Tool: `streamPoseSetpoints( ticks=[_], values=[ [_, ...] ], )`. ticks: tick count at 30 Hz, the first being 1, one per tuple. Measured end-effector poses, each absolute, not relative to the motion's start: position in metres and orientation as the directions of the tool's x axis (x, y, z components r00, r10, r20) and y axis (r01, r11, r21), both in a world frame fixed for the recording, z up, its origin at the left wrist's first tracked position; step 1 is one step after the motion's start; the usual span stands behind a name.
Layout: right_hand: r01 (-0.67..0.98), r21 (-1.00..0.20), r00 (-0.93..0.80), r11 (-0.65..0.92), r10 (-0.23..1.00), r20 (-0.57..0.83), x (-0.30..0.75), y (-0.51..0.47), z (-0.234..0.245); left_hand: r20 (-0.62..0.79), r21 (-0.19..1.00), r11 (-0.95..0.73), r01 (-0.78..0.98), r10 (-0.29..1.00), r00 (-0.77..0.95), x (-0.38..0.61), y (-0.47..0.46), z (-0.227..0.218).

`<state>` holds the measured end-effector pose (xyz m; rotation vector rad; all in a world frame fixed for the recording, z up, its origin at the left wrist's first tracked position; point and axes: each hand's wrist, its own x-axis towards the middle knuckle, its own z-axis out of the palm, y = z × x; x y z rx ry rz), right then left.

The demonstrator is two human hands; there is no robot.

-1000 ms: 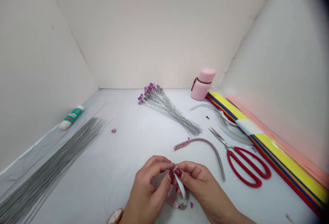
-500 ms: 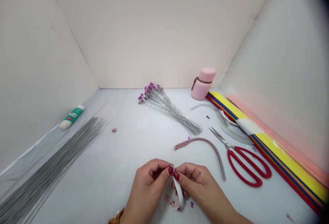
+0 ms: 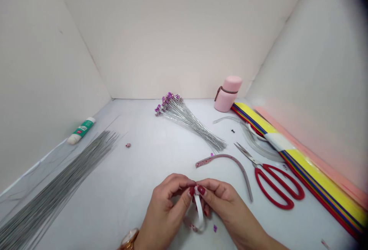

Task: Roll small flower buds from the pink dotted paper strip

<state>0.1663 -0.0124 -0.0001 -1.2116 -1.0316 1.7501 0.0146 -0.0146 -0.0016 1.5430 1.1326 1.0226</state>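
"How will it handle?"

"The narrow white strip (image 3: 199,212) looks light and soft, so it'll crease easily. Take it at the looped top, near the middle of the near edge."

"And the hands?"

"The left hand (image 3: 162,209) and right hand (image 3: 225,204) pinch it tightly between their fingertips. The pinch now sits slightly further right than before."

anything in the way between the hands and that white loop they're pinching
Nothing visible does. The left hand and right hand pinch the white strip loop directly. The nearby pink speckled strip and red-handled scissors lie beyond the right hand, apart from the loop.
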Motion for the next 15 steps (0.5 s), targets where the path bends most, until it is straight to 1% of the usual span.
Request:
streamPoseSetpoints(
  ticks=[4, 7, 11, 15],
  values=[
    [-0.017, -0.939, -0.265, -0.343, 0.907, -0.327, 0.1695, -0.0149, -0.0066, -0.083, 0.995, 0.072, 0.066, 0.983, 0.166, 0.0182, -0.0140, -0.0071],
    [0.015, -0.956, -0.266, -0.293, 0.920, -0.287, 0.1706, -0.0166, -0.0084, -0.191, 0.979, 0.200, -0.032, 0.964, 0.184, 0.0198, -0.0134, -0.0091],
    [0.015, -0.969, -0.272, -0.247, 0.931, -0.242, 0.1705, -0.0172, -0.0035, -0.250, 0.958, 0.274, -0.084, 0.942, 0.226, 0.0179, -0.0101, -0.0047],
    [0.000, -0.970, -0.273, -0.244, 0.933, -0.235, 0.1690, -0.0167, 0.0003, -0.289, 0.944, 0.322, -0.071, 0.913, 0.289, 0.0147, -0.0068, 0.0005]
  ],
)
